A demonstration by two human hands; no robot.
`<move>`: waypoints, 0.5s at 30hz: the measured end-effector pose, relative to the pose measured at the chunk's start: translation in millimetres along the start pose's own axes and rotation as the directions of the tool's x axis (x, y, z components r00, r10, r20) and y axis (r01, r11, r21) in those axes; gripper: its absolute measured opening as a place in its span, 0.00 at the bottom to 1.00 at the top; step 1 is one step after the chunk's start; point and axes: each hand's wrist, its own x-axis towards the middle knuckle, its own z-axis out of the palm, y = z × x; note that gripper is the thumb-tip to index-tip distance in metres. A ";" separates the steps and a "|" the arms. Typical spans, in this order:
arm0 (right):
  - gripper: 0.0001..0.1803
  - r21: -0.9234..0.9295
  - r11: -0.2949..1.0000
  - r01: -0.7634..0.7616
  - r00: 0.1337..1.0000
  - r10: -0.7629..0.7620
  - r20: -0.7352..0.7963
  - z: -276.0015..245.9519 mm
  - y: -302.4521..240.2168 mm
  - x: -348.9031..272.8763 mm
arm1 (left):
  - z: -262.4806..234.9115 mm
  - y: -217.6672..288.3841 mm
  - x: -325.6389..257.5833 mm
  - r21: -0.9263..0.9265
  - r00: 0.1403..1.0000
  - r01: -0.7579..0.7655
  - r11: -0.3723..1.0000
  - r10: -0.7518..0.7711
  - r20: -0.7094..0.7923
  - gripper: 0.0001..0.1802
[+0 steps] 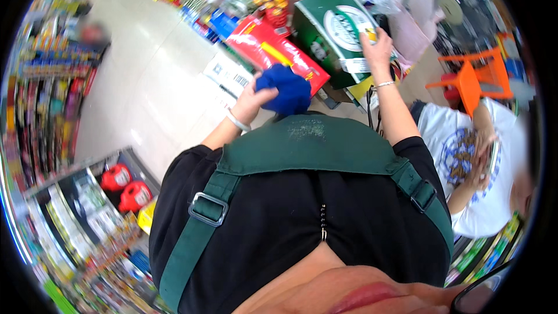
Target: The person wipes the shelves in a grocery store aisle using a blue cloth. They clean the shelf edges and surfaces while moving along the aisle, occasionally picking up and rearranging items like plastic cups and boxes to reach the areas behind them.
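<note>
Starting at the left, shelves of packaged goods (49, 81) line a pale tiled floor (133, 81), and two red bottles (125, 189) stand on a lower rack near the person's side. Toward the middle, the left hand (251, 102) is raised in front of the green apron (308, 145) with its grip closed around a bunched blue cloth (285, 90) — the cloth sits just in front of a red carton (273, 46). Further right, the right hand (376, 46) rests flat on the face of a green box (334, 26), fingers spread against it rather than wrapped around anything, so that grip is open. Beyond it are orange plastic chairs (474, 78), and another person in a white printed shirt (465, 157) sits at the right edge. Judging by this, the wiping of the stacked boxes is in hand — the steadied green box would call for the cloth to be brought across to its surface.
</note>
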 end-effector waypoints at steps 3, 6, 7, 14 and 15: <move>0.30 0.008 1.000 0.006 1.000 -0.007 0.013 -4.6 0.4 20.8 | -20.5 2.8 -16.0 -0.480 0.989 -0.100 0.872 0.036 -0.140 0.29; 0.23 0.399 0.885 0.240 0.961 -0.274 0.031 -23.2 -52.3 45.7 | -16.7 -0.4 -43.3 -0.560 0.956 -0.291 0.776 0.209 -0.207 0.32; 0.20 0.528 0.799 0.288 0.933 -0.358 0.033 -28.7 -77.1 49.7 | -13.3 -1.2 -52.6 -0.563 0.940 -0.342 0.753 0.270 -0.209 0.33; 0.21 0.806 0.576 -0.138 0.225 -0.774 0.592 -26.6 -203.9 -65.5 | 31.7 -30.9 -121.9 -0.624 0.812 -0.584 0.520 0.371 -0.451 0.37; 0.21 0.817 0.576 0.010 0.076 -0.816 0.574 -11.9 -206.0 -94.7 | 38.4 -36.2 -133.7 -0.627 0.794 -0.608 0.487 0.379 -0.476 0.38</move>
